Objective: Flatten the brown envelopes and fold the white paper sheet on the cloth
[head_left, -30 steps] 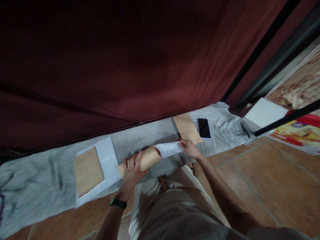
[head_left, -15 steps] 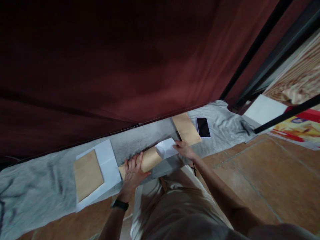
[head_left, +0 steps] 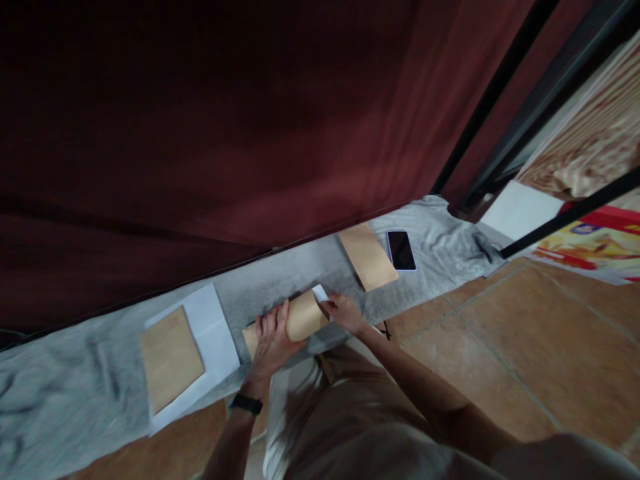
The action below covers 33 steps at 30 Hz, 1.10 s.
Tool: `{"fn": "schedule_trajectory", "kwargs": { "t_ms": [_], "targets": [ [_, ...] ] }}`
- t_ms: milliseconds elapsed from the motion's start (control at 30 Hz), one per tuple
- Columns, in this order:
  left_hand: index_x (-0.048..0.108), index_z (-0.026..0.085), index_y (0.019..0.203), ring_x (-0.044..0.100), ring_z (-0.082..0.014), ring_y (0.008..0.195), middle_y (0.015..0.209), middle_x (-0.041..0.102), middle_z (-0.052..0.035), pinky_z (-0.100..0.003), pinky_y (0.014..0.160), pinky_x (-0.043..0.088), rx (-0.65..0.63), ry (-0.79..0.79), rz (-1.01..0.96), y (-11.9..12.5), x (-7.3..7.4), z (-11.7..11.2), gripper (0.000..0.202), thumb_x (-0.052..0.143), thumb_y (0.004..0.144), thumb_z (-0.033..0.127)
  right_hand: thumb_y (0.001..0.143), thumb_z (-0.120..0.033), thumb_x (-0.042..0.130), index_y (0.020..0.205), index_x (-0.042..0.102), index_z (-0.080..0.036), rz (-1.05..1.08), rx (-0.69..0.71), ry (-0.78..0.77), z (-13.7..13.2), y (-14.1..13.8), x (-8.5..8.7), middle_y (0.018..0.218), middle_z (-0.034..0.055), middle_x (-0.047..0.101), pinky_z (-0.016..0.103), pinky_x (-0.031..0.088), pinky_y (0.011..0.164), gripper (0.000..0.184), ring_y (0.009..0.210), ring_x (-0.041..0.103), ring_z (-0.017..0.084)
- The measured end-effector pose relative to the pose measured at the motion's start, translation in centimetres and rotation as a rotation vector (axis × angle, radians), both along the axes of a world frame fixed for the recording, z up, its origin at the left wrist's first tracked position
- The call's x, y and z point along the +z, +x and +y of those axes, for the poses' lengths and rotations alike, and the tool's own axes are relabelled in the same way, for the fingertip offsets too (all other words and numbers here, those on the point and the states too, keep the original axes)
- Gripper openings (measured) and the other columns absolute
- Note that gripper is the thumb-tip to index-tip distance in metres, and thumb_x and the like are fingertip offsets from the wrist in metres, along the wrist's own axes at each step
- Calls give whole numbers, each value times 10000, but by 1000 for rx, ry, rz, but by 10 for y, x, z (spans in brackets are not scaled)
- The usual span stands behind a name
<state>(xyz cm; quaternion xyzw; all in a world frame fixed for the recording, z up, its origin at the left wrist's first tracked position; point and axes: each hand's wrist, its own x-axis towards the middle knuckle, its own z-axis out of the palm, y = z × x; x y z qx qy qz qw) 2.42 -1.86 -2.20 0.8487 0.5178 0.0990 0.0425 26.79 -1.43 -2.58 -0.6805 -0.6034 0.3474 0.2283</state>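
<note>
A brown paper envelope [head_left: 307,317] lies on the grey cloth in front of me, its right end bulging open. My left hand [head_left: 273,339] grips it across the middle, fingers on the far side and thumb on the near side. At the open mouth, my right hand [head_left: 346,313] pinches a folded white paper [head_left: 320,292]. Most of that paper is inside the envelope; only a small end sticks out. Just beyond my right hand lies another brown envelope [head_left: 369,259], flat on the cloth.
On the left, a brown envelope [head_left: 171,360] rests on a creased white sheet [head_left: 220,337]. A phone [head_left: 401,251] lies at the right on the grey cloth [head_left: 300,263]. Behind stands a dark red curtain [head_left: 280,147]. Dark metal bars [head_left: 493,100] and a printed box [head_left: 595,240] are at the right.
My right hand has moved left, pushing the white paper deeper into the brown envelope. Far less of the paper shows now. My left hand keeps its grip on the envelope.
</note>
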Motion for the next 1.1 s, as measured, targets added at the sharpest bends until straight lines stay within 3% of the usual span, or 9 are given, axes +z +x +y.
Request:
{"fn": "schedule_trajectory", "kwargs": {
  "t_ms": [267,433,633,933,1100],
  "targets": [
    [223,142,1624,522,-409,1323,1403,561,-211,-611,1218,217,-17,38,-5,6,6,0,1066,754,747,436,952,-135,575,774,707,-195,17,14,108,1,-1,-19,943,99,720,363,462,1008,230,1102,606,242],
    [228,116,1624,526,-409,1318,1383,574,-217,-606,1219,227,-56,46,-18,11,6,3,1056,732,763,465,922,-147,617,731,711,-218,113,60,54,7,-6,-17,817,33,717,270,519,812,223,897,663,188],
    [211,113,1630,513,-401,1323,1386,562,-220,-609,1224,221,-64,29,-3,15,8,7,1098,760,748,471,912,-199,635,672,686,-213,158,25,-24,5,-5,-13,681,-2,665,211,433,601,246,720,633,147],
    [252,116,1619,516,-403,1325,1397,561,-225,-611,1221,232,-105,84,1,14,3,6,1072,770,753,476,868,-217,701,852,686,-202,243,-244,-76,-11,-6,-10,863,24,726,249,487,714,26,836,675,184],
    [278,121,1614,494,-403,1351,1417,542,-233,-610,1236,209,-111,121,-9,13,5,6,1035,760,769,474,812,-170,691,998,623,-214,373,-336,-34,-14,-9,-9,866,5,703,254,515,709,204,815,678,182]
  ]
}}
